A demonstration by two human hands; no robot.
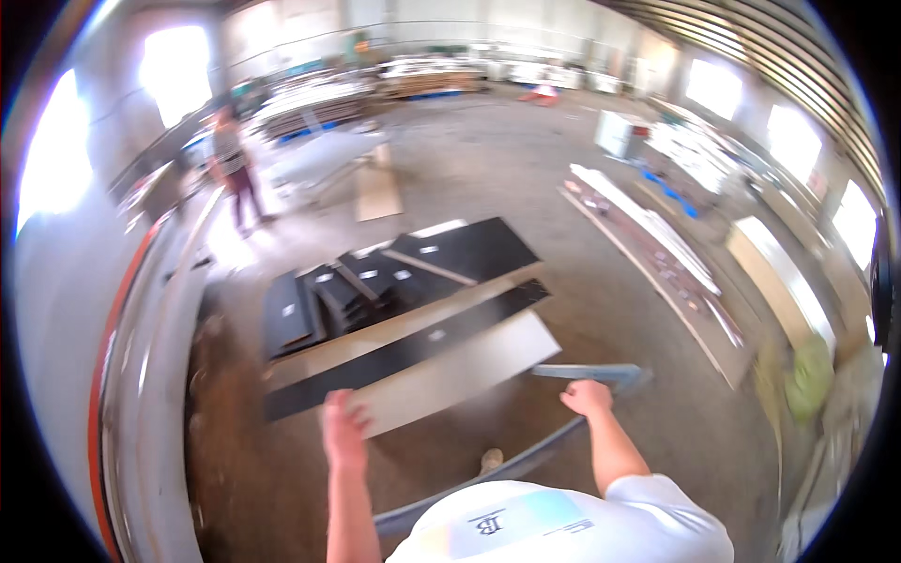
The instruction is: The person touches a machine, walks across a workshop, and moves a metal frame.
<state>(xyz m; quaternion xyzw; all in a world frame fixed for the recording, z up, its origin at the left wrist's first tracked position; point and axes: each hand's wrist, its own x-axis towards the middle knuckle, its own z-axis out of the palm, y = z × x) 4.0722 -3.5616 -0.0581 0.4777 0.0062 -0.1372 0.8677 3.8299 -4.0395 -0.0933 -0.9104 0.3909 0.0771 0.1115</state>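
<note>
- Pale board [460,371] lies flat on the floor, just ahead of both hands; long axis runs from lower left up to the right.
- Left hand [343,432] at the board's near end, fingers on or at its edge; grip blurred, cannot tell.
- Right hand [587,396] closed on a grey metal bar [591,372], beside the board's right end.
- Hands well apart.
- Black panels [375,281] beyond: smooth, flat, rectangular.

Pale beige rectangular board [457,373], lying flat, angled up to the right, beside a long black panel [404,352]
</note>
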